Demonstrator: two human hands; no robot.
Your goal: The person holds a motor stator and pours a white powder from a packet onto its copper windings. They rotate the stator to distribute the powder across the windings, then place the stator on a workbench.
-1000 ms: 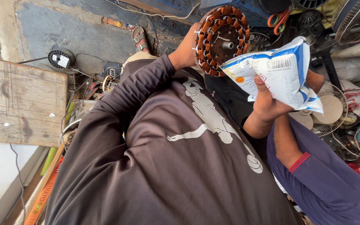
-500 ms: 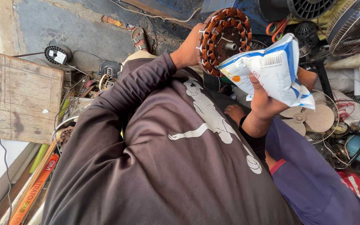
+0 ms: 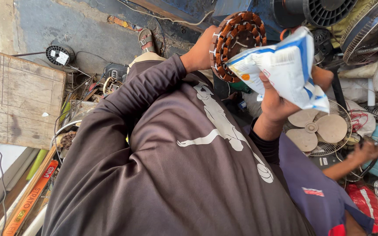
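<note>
My left hand [image 3: 200, 50], in a dark brown sleeve, is raised and grips the rim of a round motor stator [image 3: 241, 28] with copper windings. Right beside it, my right hand [image 3: 276, 105] holds up a white and blue plastic packet [image 3: 285, 70] that overlaps the stator's lower right edge. My brown shirt [image 3: 176, 175] fills the middle of the view.
A person in purple clothing [image 3: 311, 183] sits at lower right, one hand [image 3: 364, 150] reaching among the clutter. A fan blade in a wire guard [image 3: 318, 129], black spools [image 3: 60, 54], a sandalled foot [image 3: 146, 39] and a wooden board [image 3: 18, 98] surround me.
The stator and packet stay raised in my hands, with the packet tilted slightly. The view has shifted, and the other person's hand now shows at the right.
</note>
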